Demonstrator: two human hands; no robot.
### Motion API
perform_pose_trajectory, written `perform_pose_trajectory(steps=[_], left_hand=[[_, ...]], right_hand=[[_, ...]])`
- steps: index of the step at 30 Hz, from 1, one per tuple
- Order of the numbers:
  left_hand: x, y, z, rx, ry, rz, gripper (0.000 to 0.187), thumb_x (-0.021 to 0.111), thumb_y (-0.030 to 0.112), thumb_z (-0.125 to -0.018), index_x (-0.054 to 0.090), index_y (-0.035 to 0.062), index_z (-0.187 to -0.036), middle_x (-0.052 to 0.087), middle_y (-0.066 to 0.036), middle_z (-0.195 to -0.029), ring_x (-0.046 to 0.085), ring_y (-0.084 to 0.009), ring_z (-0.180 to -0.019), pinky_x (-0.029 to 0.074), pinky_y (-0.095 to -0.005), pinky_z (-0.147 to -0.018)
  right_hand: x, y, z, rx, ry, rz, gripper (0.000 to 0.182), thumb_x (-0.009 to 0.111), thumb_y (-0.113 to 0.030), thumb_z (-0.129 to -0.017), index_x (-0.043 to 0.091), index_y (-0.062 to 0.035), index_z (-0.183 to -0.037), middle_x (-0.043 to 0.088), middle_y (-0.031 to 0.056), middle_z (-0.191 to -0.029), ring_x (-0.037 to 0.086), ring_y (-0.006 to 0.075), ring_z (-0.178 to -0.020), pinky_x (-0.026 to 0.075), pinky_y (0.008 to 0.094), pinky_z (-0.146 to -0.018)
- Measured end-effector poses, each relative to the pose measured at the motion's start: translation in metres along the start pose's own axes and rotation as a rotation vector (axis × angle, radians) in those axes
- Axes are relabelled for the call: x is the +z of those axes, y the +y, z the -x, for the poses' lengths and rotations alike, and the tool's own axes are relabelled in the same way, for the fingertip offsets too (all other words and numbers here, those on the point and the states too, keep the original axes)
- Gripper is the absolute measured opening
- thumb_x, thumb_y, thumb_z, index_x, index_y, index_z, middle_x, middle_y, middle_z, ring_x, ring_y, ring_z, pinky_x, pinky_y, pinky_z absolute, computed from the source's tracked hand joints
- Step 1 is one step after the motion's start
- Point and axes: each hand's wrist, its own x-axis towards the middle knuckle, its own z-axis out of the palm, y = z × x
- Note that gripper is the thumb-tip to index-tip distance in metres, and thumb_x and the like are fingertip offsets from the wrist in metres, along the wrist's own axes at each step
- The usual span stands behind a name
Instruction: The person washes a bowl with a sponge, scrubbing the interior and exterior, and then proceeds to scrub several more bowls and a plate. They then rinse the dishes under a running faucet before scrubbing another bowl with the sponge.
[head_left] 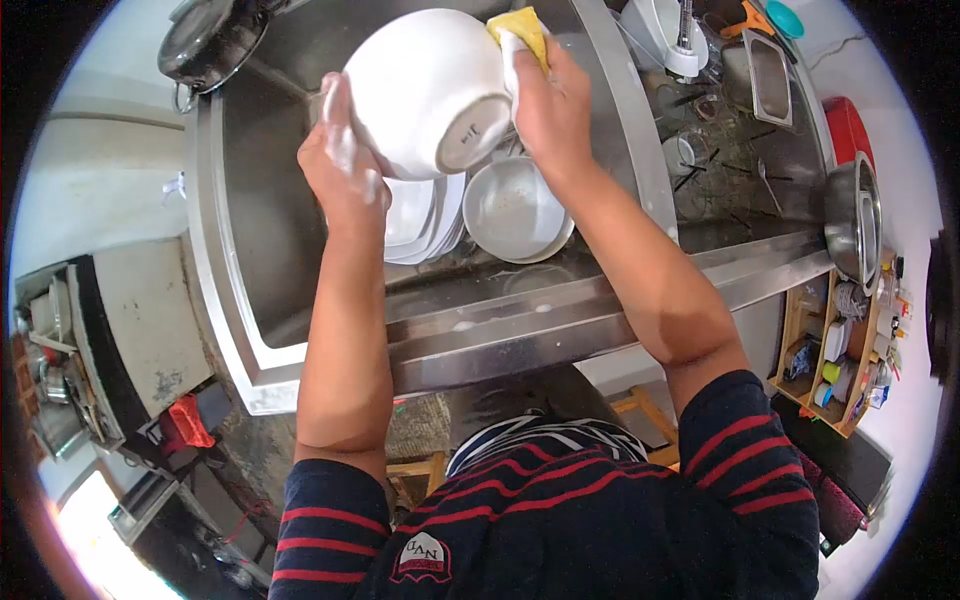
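A large white bowl (415,90) is held up over the steel sink, tilted so that its base with small dark lettering shows. My left hand (345,165), with white foam on its fingers, grips the bowl's left side. At the right rim, my right hand (550,100) presses a yellow sponge (522,35) against the bowl, foam on its fingers too. Below the bowl, in the sink, lie stacked white plates (410,220) and a round whitish bowl (515,210).
The sink's steel front edge (500,345) runs below my forearms. A dark pot (210,45) stands at the upper left. In the right basin are a glass (683,152), a fork (768,185) and a metal tray (768,80). A steel bowl (852,225) sits at the far right.
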Motion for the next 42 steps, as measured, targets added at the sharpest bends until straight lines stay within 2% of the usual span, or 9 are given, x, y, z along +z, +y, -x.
perform_pose_trajectory(steps=[5,8,10,16,18,30,34,36,42], left_hand=[[-0.017,-0.009,0.0,0.206,-0.164,-0.473,0.043,0.058,0.034,-0.094,0.063,-0.0004,-0.069,0.056,0.0,-0.06,0.048,-0.0081,-0.053,0.037,-0.0262,-0.048],[-0.026,-0.034,-0.007,0.544,-0.197,-0.433,0.049,0.059,0.042,-0.092,0.062,0.0033,-0.062,0.052,0.004,-0.055,0.044,-0.0049,-0.052,0.031,-0.0257,-0.044],[-0.016,-0.011,0.006,0.186,-0.307,-0.232,0.047,0.063,0.039,-0.09,0.061,0.0022,-0.061,0.054,0.003,-0.058,0.044,-0.006,-0.052,0.031,-0.0244,-0.044],[-0.032,-0.007,-0.007,0.265,-0.434,-0.069,0.058,0.058,0.039,-0.09,0.048,-0.0051,-0.127,0.057,-0.018,-0.12,0.06,-0.0235,-0.104,0.05,-0.0366,-0.091],[-0.016,0.015,-0.004,-0.061,-0.264,0.222,0.056,0.051,0.041,-0.091,0.043,0.0024,-0.131,0.053,-0.019,-0.124,0.058,-0.0278,-0.108,0.051,-0.0435,-0.093],[-0.02,0.005,-0.021,-0.217,-0.171,0.241,0.038,0.037,0.024,-0.095,0.055,-0.0034,-0.114,0.062,-0.017,-0.112,0.063,-0.0315,-0.098,0.053,-0.0463,-0.089],[-0.009,-0.006,-0.012,-0.349,-0.09,0.266,0.041,0.034,0.032,-0.1,0.055,0.0009,-0.115,0.062,-0.015,-0.112,0.063,-0.0293,-0.099,0.053,-0.0436,-0.089],[-0.013,-0.011,-0.011,-0.324,-0.159,0.267,0.042,0.032,0.033,-0.1,0.054,0.0026,-0.119,0.061,-0.014,-0.115,0.061,-0.0278,-0.105,0.051,-0.0428,-0.092],[-0.038,-0.01,-0.02,-0.276,-0.308,0.153,0.038,0.038,0.025,-0.097,0.051,0.0012,-0.123,0.059,-0.016,-0.117,0.061,-0.0295,-0.103,0.054,-0.0411,-0.087]], right_hand=[[0.015,-0.038,0.019,-0.917,-0.213,0.39,0.034,0.07,-0.02,-0.067,0.068,-0.0179,-0.101,0.063,0.0092,-0.111,0.058,0.0304,-0.104,0.046,0.0462,-0.087],[0.019,-0.047,0.034,-0.915,-0.286,0.42,0.035,0.072,-0.021,-0.065,0.068,-0.0219,-0.099,0.063,0.0075,-0.109,0.059,0.0274,-0.102,0.046,0.0475,-0.086],[0.008,-0.042,0.019,-0.924,-0.289,0.419,0.035,0.073,-0.022,-0.063,0.068,-0.02,-0.099,0.063,0.0086,-0.107,0.059,0.0279,-0.101,0.048,0.0449,-0.084],[-0.016,-0.018,-0.016,0.096,-0.227,0.038,0.029,0.06,-0.022,-0.085,0.066,-0.0061,-0.108,0.066,0.0109,-0.108,0.063,0.0245,-0.1,0.05,0.0376,-0.086],[-0.016,0.017,-0.018,0.604,-0.234,-0.822,0.033,0.056,-0.026,-0.09,0.061,-0.0056,-0.115,0.066,0.0085,-0.11,0.063,0.0224,-0.101,0.051,0.0355,-0.087],[-0.015,0.006,-0.017,0.536,-0.291,-0.878,0.036,0.062,-0.02,-0.089,0.055,-0.0002,-0.119,0.063,0.0094,-0.112,0.063,0.0213,-0.099,0.051,0.0352,-0.087],[-0.008,-0.008,-0.004,0.361,-0.102,-0.426,0.033,0.066,-0.016,-0.086,0.059,0.0002,-0.114,0.063,0.0105,-0.11,0.063,0.0187,-0.097,0.051,0.0326,-0.083],[-0.007,-0.034,0.004,-0.245,-0.051,0.191,0.025,0.055,-0.017,-0.091,0.06,-0.0033,-0.111,0.06,0.0182,-0.109,0.061,0.0317,-0.1,0.046,0.035,-0.084],[0.019,-0.036,0.033,-0.87,-0.328,0.294,0.035,0.069,-0.019,-0.078,0.065,-0.0148,-0.112,0.059,0.0113,-0.118,0.054,0.033,-0.112,0.041,0.0464,-0.097]])
